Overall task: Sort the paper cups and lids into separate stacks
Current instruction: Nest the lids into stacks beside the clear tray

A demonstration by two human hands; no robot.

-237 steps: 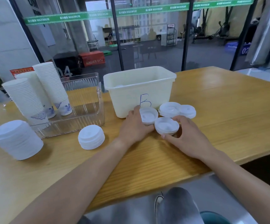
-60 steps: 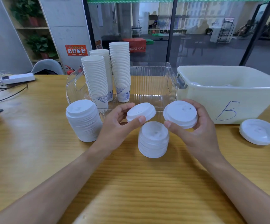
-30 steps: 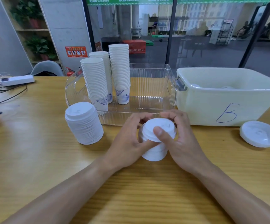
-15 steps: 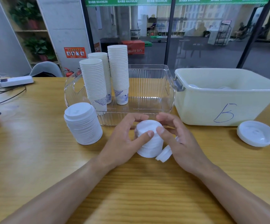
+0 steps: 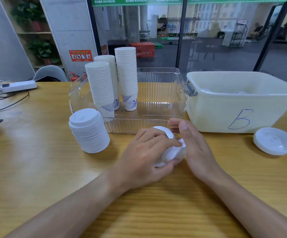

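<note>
Fingers (image 5: 160, 143) above wooden table (image 5: 36, 160) (glass-walled room)

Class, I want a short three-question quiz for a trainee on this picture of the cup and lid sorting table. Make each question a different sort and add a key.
1. True or false: the three cup stacks stand inside the clear tray.
2. Which hand grips the small lid stack on the table? A) left hand B) right hand C) neither
3. Fill in: the letter written on the white bin is ___.

Key: 1 true. 2 A: its fingers curl round the stack, while the right hand lies beside it with fingers nearly straight. 3 B.

The tall lid stack stands apart, left of the tray, and loose lids lie at the right.
</note>
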